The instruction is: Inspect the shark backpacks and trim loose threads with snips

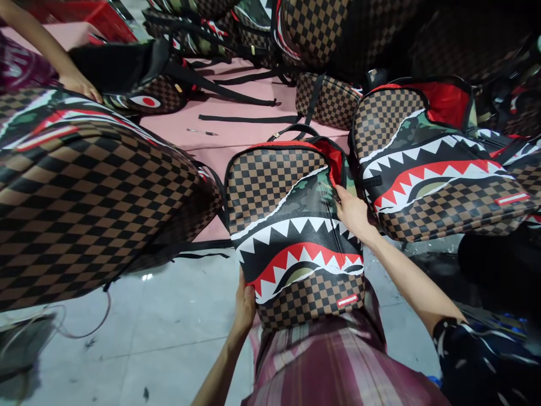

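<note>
A brown checkered backpack point(279, 186) with a shark-mouth print and camouflage patch stands against my lap, its top leaning on the pink table point(236, 132). My left hand point(245, 307) grips its lower left corner, fingers wrapped behind the bag. My right hand point(353, 211) holds its right side near the zipper, fingers curled over the edge by the red lining.
A second shark-mouth backpack point(426, 169) lies to the right. A large checkered backpack point(84, 192) fills the left. Several more bags are piled at the back. Another person's hand point(80, 84) rests on a bag at upper left. A pen point(202, 132) and loose straps lie on the table.
</note>
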Available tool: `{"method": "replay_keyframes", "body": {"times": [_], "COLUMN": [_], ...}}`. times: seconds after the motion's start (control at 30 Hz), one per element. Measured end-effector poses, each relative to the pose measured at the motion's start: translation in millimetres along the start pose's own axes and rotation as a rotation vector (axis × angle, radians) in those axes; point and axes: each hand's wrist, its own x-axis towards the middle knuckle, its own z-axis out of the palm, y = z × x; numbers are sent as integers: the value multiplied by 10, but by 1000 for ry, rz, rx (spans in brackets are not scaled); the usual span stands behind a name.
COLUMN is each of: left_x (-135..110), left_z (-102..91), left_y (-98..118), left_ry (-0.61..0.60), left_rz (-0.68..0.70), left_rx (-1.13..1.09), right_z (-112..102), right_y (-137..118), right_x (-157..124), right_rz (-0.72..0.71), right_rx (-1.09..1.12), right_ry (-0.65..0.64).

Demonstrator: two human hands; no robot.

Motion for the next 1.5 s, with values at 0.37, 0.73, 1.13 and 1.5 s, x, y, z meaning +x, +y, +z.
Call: {"method": "replay_keyframes", "body": {"times": [0.37,0.73,1.13,1.5], "left_x": [258,1919,2381,2444], "left_z": [-210,875,1112,1150], "left_y": [465,2562,2794,2749], "left_ry": [177,-255,-905,-988], "left_rz": [162,897,414,192], "left_rx": [138,591,634,470], "right_z": [-43,-483,-741,-571], "right_y": [24,30,122,47], "right_x": [587,124,-15,-91], "right_rz": [278,365,-13,-312], "right_rx": [528,1303,85,-140], "right_ry": [9,-282,256,481]}}
